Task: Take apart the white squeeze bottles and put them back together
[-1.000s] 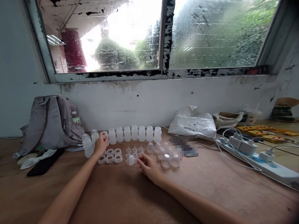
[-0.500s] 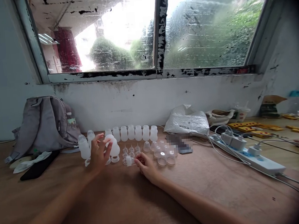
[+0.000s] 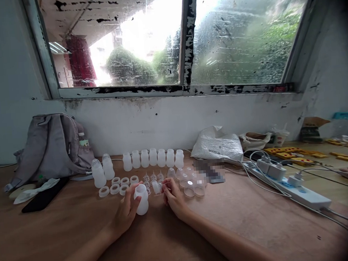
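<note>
My left hand (image 3: 127,209) is closed round a frosted white baby bottle (image 3: 142,204), its open mouth facing up and tilted slightly. In my right hand (image 3: 171,194), the fingertips pinch a clear bottle nipple seated in a collar ring (image 3: 157,187), its ring end toward the bottle but apart from it. Behind my hands lie several white collar rings (image 3: 115,189) and several clear nipples (image 3: 153,175). Clear domed caps (image 3: 189,190) are grouped right of my right hand. Farther back stands a row of uncapped bottles (image 3: 153,157). Two bottles with clear caps (image 3: 99,175) stand at the left.
A grey backpack (image 3: 52,147) leans on the wall at left, near a black phone-like slab (image 3: 43,197). A silver plastic bag (image 3: 216,143) lies at the back. On the right are a white power strip (image 3: 306,192) with cables and yellow parts (image 3: 295,154).
My left hand has brought the bottle from the collar rings toward me and to the right, lowering it. My right hand has turned the nipple and ring and shifted slightly right.
</note>
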A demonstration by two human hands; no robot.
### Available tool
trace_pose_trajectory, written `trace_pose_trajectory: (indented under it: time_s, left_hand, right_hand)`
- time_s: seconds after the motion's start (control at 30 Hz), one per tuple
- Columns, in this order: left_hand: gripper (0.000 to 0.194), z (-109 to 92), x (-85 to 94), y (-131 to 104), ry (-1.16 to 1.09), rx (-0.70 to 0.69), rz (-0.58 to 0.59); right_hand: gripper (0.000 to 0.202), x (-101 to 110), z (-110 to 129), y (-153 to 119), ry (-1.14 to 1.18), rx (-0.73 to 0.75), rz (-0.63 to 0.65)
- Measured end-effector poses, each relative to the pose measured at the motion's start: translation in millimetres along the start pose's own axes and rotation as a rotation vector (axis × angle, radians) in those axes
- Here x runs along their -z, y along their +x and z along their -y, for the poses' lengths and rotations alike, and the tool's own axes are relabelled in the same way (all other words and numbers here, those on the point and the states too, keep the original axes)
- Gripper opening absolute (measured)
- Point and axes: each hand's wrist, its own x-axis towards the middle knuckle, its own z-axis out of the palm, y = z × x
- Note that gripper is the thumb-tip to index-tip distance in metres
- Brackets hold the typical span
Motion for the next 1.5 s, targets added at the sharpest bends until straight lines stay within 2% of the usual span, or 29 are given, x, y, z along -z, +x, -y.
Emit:
trace_pose_trajectory:
  time_s: [0.1, 0.2, 0.33, 0.43, 0.5, 0.63, 0.87, 1.07, 1.2, 1.5]
  left_hand:
    - [0.041, 0.2, -1.0, 0.5, -0.031, 0.05, 0.104]
    - [0.061, 2.9, -3.9, 0.5, -0.005, 0.049, 0.149]
    - [0.066, 4.1, -7.2, -0.8, 0.046, 0.013, 0.131]
    - [0.073, 1.8, -6.4, -1.8, 0.089, -0.02, 0.047]
    - [0.069, -0.2, -4.8, -1.7, 0.133, -0.053, 0.005]
    - [0.046, -4.3, -1.0, 0.6, 0.203, -0.156, 0.013]
    - [0.051, -10.0, 2.9, 0.1, 0.252, -0.198, 0.11]
    - [0.057, -6.8, 0.0, -3.3, 0.232, -0.183, 0.052]
    - [0.046, -6.1, 0.6, -4.2, 0.204, -0.134, 0.035]
    - [0.045, -13.1, 7.3, 4.2, 0.216, -0.089, 0.06]
  right_hand:
    - [0.014, -0.2, 1.2, -0.6, -0.01, 0.008, 0.003]
    - [0.014, -0.6, 2.1, -1.1, -0.005, 0.014, 0.014]
    - [0.014, -1.9, 2.5, -1.3, -0.006, 0.02, 0.017]
    - [0.013, -2.5, 2.5, -0.9, -0.004, 0.021, 0.01]
    - [0.013, -2.5, 2.5, -0.5, -0.01, 0.026, 0.013]
    - [0.012, -1.8, 2.9, -0.3, -0.054, 0.046, 0.033]
    - [0.014, -2.5, 4.8, -2.5, -0.026, 0.019, 0.07]
    - [0.014, -2.1, 2.0, -1.0, 0.049, -0.029, 0.01]
    - [0.014, -2.2, 0.5, 0.6, 0.107, -0.017, -0.074]
    - [0.009, -4.0, 7.5, -5.3, 0.019, 0.027, 0.001]
